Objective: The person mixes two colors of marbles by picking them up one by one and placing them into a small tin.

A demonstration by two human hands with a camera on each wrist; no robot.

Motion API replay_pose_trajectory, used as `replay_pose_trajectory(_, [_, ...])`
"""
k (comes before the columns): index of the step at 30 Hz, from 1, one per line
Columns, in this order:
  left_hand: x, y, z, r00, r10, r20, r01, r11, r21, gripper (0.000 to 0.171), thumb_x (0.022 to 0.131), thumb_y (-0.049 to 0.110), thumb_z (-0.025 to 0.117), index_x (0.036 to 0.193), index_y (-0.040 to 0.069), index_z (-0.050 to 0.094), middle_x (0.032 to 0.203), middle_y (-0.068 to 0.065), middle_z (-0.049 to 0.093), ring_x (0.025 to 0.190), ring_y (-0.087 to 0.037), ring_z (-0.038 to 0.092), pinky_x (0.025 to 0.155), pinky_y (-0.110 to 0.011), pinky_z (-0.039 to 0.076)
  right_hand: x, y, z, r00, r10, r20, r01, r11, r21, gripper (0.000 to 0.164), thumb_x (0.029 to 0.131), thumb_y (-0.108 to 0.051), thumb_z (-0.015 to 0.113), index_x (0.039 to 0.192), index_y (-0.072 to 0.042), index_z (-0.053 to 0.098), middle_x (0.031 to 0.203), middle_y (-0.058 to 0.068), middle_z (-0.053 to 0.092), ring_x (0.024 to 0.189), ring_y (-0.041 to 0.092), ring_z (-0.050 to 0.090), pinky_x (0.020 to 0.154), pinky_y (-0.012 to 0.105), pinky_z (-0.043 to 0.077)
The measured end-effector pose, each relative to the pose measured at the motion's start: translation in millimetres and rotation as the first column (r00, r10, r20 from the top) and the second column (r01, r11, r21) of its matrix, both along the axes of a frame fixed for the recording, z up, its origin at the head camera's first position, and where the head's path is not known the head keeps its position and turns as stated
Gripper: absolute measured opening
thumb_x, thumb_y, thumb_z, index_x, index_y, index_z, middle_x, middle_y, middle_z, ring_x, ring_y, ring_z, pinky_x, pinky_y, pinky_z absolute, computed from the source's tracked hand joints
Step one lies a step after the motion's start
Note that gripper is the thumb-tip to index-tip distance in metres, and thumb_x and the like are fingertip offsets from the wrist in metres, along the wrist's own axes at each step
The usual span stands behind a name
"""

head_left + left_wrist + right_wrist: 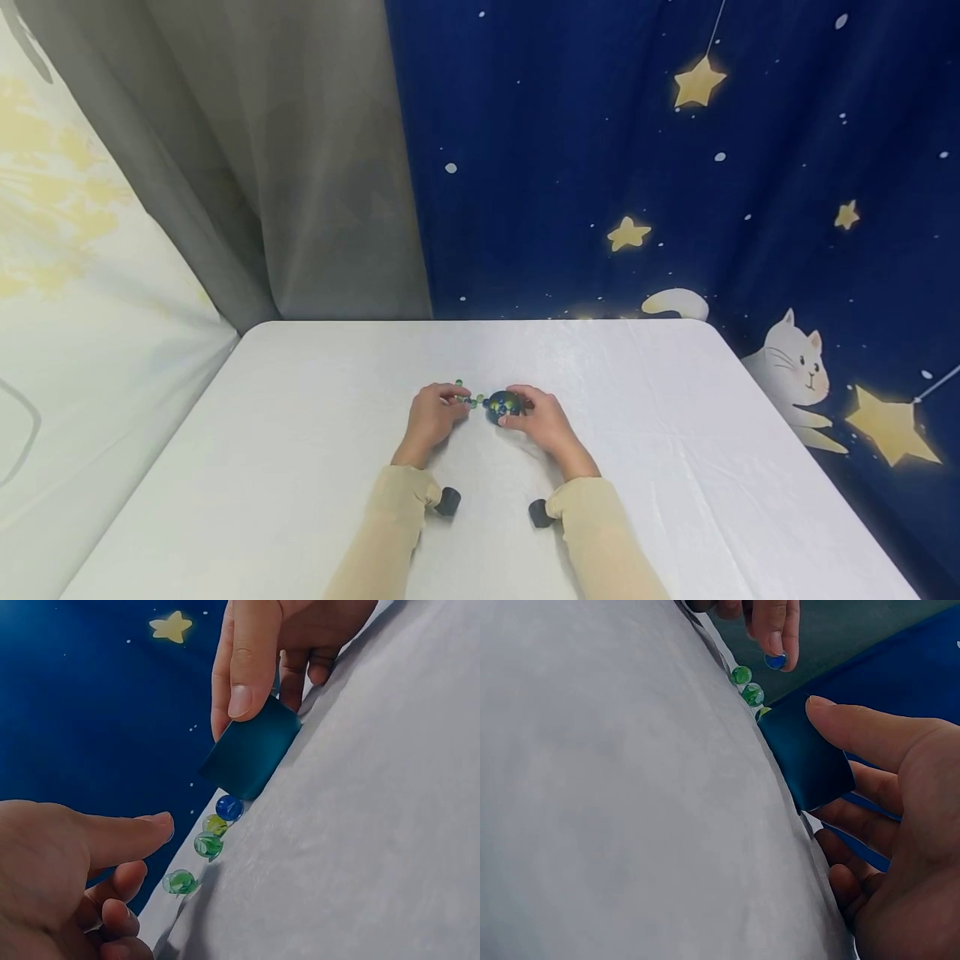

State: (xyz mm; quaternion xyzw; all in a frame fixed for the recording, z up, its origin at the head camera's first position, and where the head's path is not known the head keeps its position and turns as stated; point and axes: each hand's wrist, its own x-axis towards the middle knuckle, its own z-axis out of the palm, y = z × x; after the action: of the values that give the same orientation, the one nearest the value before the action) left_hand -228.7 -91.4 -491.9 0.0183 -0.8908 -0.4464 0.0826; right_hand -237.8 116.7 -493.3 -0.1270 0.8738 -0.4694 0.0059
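My left hand (435,417) pinches a blue glass marble (775,661) between thumb and finger, seen in the right wrist view. My right hand (546,419) grips a small dark teal container (255,750) by its side, thumb near the rim. In the head view, several blue, green and yellow marbles (502,406) fill its open top. Between the hands, loose marbles lie on the table in an uneven row: a blue marble (229,808) close to the container, a yellow-green marble (214,824) beside it, and green marbles (208,844) nearer the left hand.
A white-covered table (300,500) stretches under both arms. Behind it hang a grey curtain (330,167) and a dark blue curtain (555,167) with stars and a cat. Black wrist cameras (448,502) sit at both cuffs.
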Motion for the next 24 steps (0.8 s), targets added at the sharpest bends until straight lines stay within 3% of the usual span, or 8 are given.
replay_pose_trajectory(10, [-1.3, 1.5, 2.2, 1.0, -0.026, -0.01, 0.027, 0.997, 0.075, 0.014, 0.082, 0.013, 0.076, 0.097, 0.013, 0.076, 0.08, 0.001, 0.06, 0.072, -0.016, 0.052, 0.067, -0.032, 0.043, 0.4, 0.1, 0.1, 1.0, 0.001, 0.005, -0.001, 1.0, 0.007, 0.053, 0.078, -0.02, 0.082, 0.127, -0.012, 0.063, 0.126, 0.01, 0.063, 0.115, 0.035, 0.057, 0.096, 0.05, 0.043])
replay_pose_trajectory(24, [-2.1, 6.0, 7.7, 0.992, -0.087, -0.091, 0.095, 0.991, 0.094, 0.016, 0.083, 0.011, 0.075, 0.099, 0.013, 0.076, 0.08, 0.003, 0.061, 0.084, -0.018, 0.055, 0.078, -0.034, 0.045, -0.2, 0.7, -0.4, 1.0, 0.008, -0.02, -0.008, 1.0, 0.006, 0.053, 0.077, -0.019, 0.083, 0.125, -0.01, 0.063, 0.123, 0.01, 0.064, 0.113, 0.034, 0.059, 0.095, 0.049, 0.044])
